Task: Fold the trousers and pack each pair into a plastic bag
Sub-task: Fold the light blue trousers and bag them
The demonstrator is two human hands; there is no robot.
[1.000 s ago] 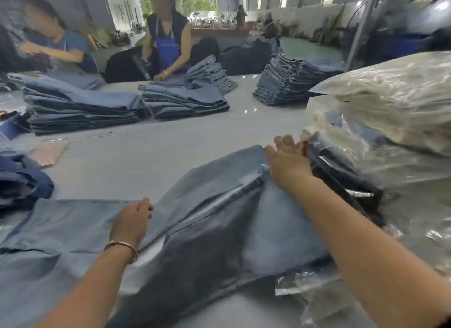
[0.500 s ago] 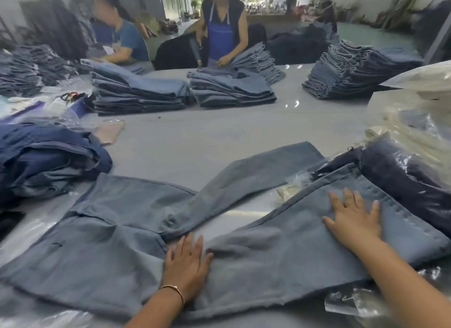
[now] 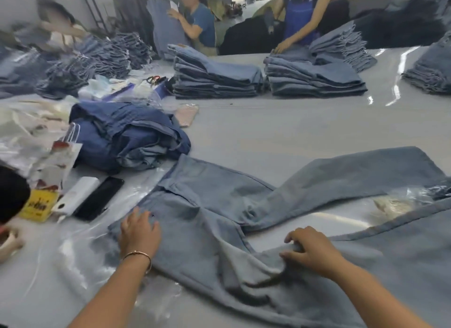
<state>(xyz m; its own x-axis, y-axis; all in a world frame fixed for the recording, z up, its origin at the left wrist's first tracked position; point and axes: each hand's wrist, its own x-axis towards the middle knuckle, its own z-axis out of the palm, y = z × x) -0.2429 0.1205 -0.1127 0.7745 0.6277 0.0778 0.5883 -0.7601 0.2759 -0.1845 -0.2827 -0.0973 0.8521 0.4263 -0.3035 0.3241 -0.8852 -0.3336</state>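
Trousers [image 3: 219, 193] pale blue denim; heap [image 3: 127, 134] darker blue. Bench [image 3: 280, 125] light grey. Phone [image 3: 98, 198] black, box [image 3: 39, 207] yellow, bracelet [image 3: 139, 254] gold.

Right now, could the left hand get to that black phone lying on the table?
Probably yes: the black phone lies uncovered just left of the left hand, which rests open on the trousers, with nothing between them.

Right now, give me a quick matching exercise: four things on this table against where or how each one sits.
Things:
1. left hand
2. right hand
3. black phone
4. dark blue trousers heap

States:
A. lies beside a white device
B. bunched up left of the spread pair
C. rests on the waist end of the spread trousers
D. grips a fold of cloth at the crotch

Pairs: 1-C, 2-D, 3-A, 4-B
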